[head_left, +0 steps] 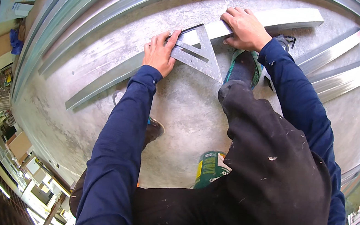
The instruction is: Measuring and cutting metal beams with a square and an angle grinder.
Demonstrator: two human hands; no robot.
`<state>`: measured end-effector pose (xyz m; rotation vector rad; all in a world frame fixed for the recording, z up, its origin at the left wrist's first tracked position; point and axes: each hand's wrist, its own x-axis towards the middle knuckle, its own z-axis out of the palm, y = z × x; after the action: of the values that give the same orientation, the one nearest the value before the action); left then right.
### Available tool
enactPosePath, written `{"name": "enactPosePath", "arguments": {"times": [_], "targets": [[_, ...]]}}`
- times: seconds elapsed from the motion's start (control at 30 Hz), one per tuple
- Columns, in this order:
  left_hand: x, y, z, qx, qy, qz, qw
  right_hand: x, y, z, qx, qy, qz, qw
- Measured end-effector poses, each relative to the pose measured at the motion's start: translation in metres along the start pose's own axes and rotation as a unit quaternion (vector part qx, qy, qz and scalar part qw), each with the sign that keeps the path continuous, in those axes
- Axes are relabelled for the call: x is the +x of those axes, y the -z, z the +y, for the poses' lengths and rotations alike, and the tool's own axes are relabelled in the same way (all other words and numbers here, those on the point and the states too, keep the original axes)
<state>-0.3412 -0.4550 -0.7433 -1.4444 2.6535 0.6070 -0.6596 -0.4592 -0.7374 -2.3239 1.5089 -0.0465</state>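
Note:
A long silvery metal channel (292, 18) lies aslant on the floor in front of me. A triangular metal speed square (206, 65) rests across it, its dark edge along the channel's far side. My left hand (160, 52) is closed over the square's left end and the channel, pressing them together; the fingertips curl over the far edge. Further right, my right hand (244, 28) grips the channel from above, thumb on the near side. Just below that hand, my foot in a green-edged shoe (232, 67) stands close against the channel.
Several long metal channels (58, 24) lie at the far left. Two shorter pieces (348, 75) lie to the right. A dark object (286, 42), partly hidden, sits by my right wrist. A green can (214, 166) stands near my knee. Shelves and clutter (21, 149) line the left.

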Motion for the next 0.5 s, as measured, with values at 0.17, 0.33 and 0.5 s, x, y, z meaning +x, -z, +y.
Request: {"name": "enactPosePath", "arguments": {"times": [0.17,0.33,0.5], "targets": [[-0.013,0.001,-0.001,-0.014,0.000,0.027,1.000,-0.003,-0.006,0.001,-0.022,0.039,0.069,0.997],[-0.018,0.006,-0.003,-0.003,0.010,0.013,1.000,-0.011,-0.021,-0.003,-0.053,0.071,0.162,0.983],[-0.020,0.006,-0.001,-0.019,0.024,-0.015,0.999,-0.017,-0.029,-0.003,-0.041,0.061,0.211,0.975]]}}
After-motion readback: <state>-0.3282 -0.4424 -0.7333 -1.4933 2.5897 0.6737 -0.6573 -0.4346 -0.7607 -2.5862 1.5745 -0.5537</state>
